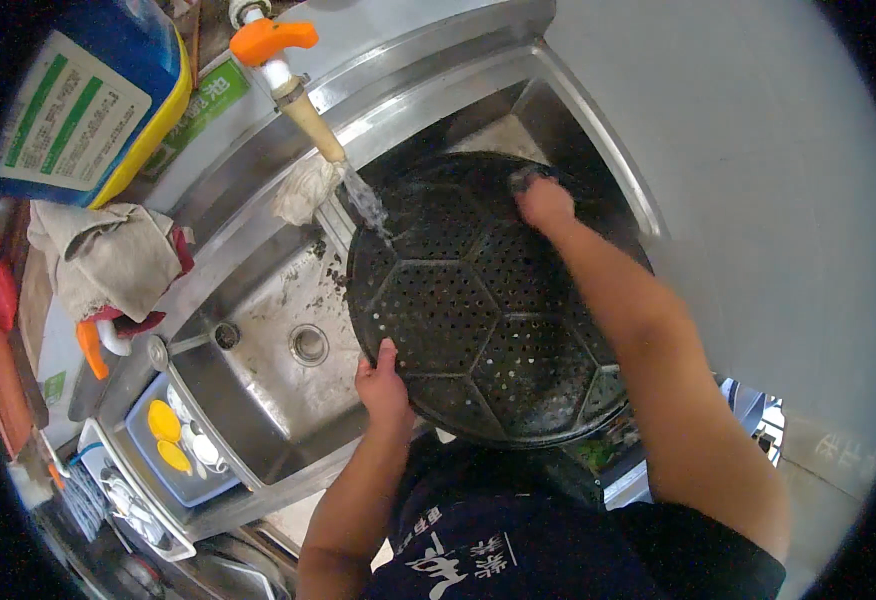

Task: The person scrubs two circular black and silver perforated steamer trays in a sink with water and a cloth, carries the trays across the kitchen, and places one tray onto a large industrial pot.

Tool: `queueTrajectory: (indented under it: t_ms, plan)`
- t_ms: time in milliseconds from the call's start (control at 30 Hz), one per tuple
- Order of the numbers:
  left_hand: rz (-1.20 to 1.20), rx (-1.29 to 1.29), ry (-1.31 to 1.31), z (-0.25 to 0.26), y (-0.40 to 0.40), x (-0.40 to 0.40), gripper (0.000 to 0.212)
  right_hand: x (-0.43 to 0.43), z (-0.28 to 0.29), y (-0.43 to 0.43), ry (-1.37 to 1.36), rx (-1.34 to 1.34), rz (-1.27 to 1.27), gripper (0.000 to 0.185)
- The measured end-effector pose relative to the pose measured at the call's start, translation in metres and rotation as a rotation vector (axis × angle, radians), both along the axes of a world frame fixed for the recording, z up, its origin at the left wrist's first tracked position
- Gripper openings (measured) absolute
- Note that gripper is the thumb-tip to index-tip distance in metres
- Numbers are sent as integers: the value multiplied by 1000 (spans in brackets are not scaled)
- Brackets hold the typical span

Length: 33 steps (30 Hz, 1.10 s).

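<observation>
A large round dark metal plate, perforated with small holes and ridged in a hexagon pattern, lies tilted across the sink. My left hand grips its lower left rim, thumb on the upper face. Near the far edge of the plate, my right hand presses a dark scrubber against the surface; the fingers mostly hide it. Water runs from a hose-tipped tap onto the plate's left edge. The tap's orange lever is at the top.
Dark scraps lie in the left basin of the stainless steel sink, around its drain. A blue-and-yellow jug and a draped cloth stand at left. Below are a blue tub with yellow scoops and a white basket. A grey wall bounds the right.
</observation>
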<state>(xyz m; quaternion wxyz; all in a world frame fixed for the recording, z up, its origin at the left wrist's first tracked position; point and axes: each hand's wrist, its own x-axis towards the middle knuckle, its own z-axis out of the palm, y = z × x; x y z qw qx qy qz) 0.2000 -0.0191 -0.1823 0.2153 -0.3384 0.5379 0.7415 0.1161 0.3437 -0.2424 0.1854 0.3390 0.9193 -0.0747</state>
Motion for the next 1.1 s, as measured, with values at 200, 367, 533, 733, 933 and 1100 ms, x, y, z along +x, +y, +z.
queueTrajectory:
  t_ms: [200, 367, 533, 733, 933, 1100]
  plan:
    - [28, 65, 3, 6, 3, 1, 21, -1, 54, -128, 151, -387, 526, 38]
    - [45, 121, -42, 24, 8, -3, 22, -13, 49, -52, 227, -41, 763, 51]
    - [-298, -173, 62, -19, 10, -24, 26, 20, 95, 0, 393, -26, 423, 52]
    - [-143, -90, -14, -8, 46, -57, 32, 182, 134, 23, 391, -96, -10, 53]
    - [-58, 350, -377, 18, 48, -84, 32, 261, 186, -61, 640, -225, 304, 71]
    - [-163, 513, -364, 29, 58, -107, 32, 232, 169, -90, 591, 48, 631, 79]
